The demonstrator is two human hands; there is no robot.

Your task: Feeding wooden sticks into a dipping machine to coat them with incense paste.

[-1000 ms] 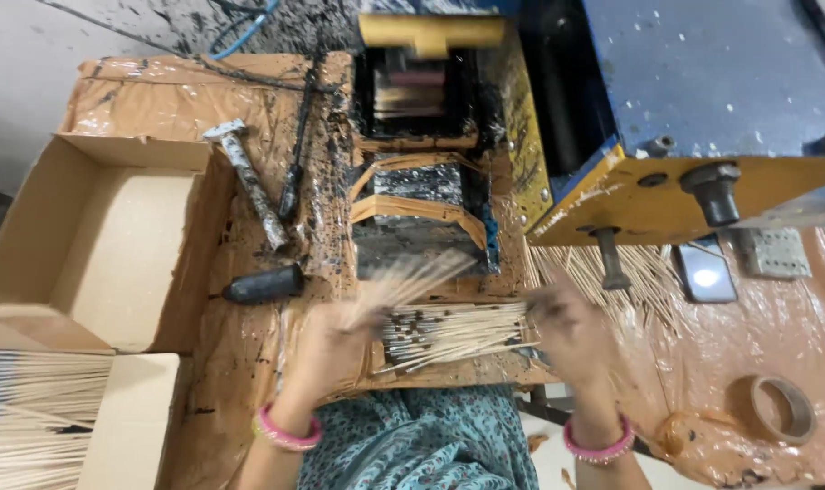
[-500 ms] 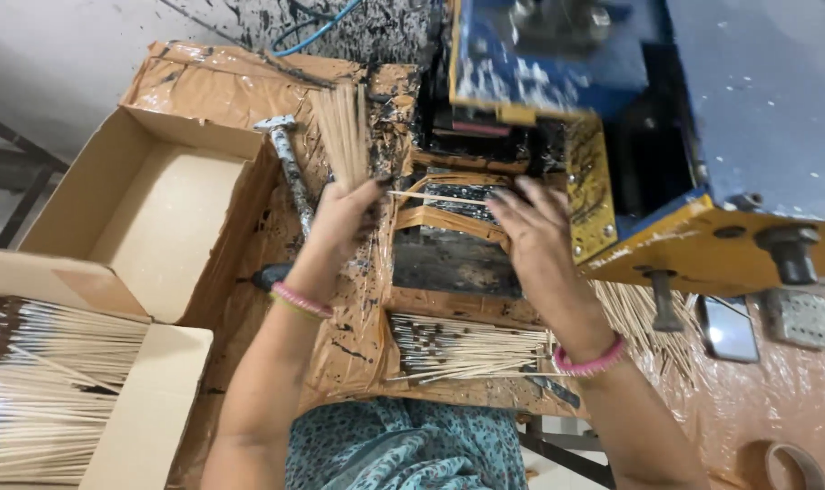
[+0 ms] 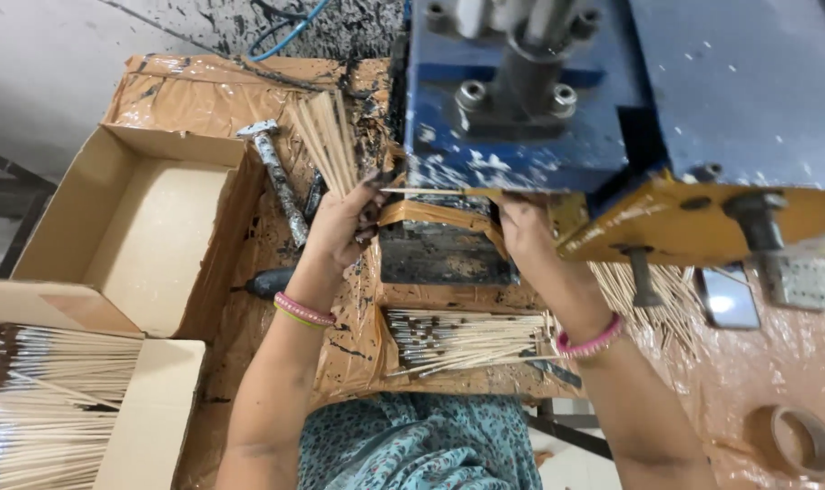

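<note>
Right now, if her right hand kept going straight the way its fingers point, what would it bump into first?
Most likely the blue machine: the right hand points up under its yellow edge, fingertips already hidden there. Depth is unclear.

From my seat at the feed I see two bare forearms with no sleeves on them. The left hand has dark, sooty smudges on its fingertips, and its wrist carries a pink bangle stacked with a thin yellow-green one. The right hand has a single pink beaded bangle at the wrist. Low in the view sits the person's garment, a teal fabric with a pale, swirling print (it looks loose and softly creased).
</note>
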